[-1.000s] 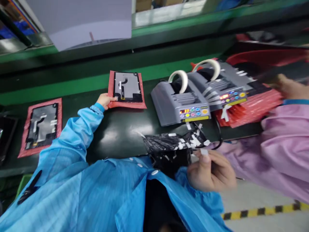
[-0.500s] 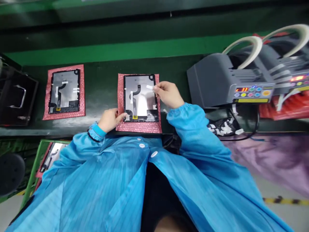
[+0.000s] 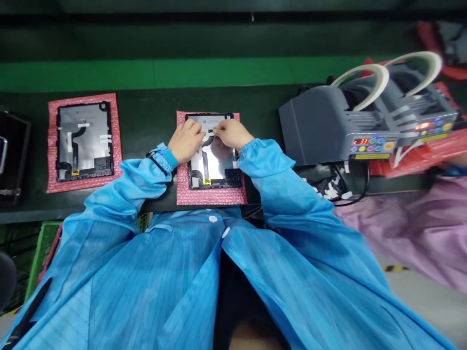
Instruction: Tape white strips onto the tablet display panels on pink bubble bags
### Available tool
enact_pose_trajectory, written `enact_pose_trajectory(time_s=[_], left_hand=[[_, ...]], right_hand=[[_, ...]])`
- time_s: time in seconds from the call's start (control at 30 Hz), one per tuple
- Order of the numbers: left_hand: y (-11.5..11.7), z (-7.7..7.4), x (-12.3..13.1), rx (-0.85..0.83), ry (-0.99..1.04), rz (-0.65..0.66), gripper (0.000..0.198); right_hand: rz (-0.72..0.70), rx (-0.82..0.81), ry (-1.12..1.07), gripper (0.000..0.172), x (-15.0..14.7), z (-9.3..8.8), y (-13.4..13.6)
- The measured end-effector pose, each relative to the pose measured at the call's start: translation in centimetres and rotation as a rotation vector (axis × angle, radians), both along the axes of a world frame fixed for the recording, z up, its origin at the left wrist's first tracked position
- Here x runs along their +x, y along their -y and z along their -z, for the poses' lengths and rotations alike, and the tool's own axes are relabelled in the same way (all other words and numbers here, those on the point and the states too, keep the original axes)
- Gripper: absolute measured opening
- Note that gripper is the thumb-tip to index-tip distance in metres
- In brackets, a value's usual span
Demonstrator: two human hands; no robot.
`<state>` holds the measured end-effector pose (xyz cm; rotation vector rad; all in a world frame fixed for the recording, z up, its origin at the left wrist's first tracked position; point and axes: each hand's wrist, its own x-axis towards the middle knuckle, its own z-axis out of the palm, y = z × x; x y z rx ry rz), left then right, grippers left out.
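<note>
A tablet screen panel point(image 3: 229, 151) with a grey back and black frame lies on pink bubble wrap point(image 3: 211, 197) in front of me. A black flex cable point(image 3: 205, 163) runs up its middle. My right hand point(image 3: 233, 133) is closed in a pinch at a short strip of white tape point(image 3: 210, 134) by the cable's upper end. My left hand point(image 3: 187, 140) rests over the panel's upper left, its fingers drawn together with the tips at the same tape. Whatever sits between the left fingertips is hidden.
On the left, a similar panel point(image 3: 93, 141) lies on its own pink bubble wrap point(image 3: 53, 146). Grey tape dispensers point(image 3: 314, 126) with white tape rolls stand on the right. Beside them are tape scraps point(image 3: 333, 187) and a person's purple sleeve point(image 3: 416, 218). A green crate point(image 3: 40, 253) sits below left.
My left hand has left the panel's lower left corner and moved up to the cable's upper end. My right hand has carried the tape strip left to that spot. The view has shifted slightly.
</note>
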<state>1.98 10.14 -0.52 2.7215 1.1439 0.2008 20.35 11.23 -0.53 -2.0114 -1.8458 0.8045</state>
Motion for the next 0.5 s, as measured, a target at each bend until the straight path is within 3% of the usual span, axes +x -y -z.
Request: enact_pose_trajectory(time_s=[0.27,0.4,0.5], left_hand=[[0.2,1.3,0.6,0.002,-0.01,-0.015,0.049],[0.1,1.2,0.5,-0.01,-0.031,-0.021,0.055],[0.0,1.3,0.2,-0.018,-0.018,-0.023,0.057]], right_hand=[[-0.023,-0.004,0.201,0.017,-1.2,-0.9,0.8],[0.082,-0.005,0.287,0.024,-0.8,-1.1,0.9],[0.166,0.064,0.264,0.025,1.2,-1.3,2.3]])
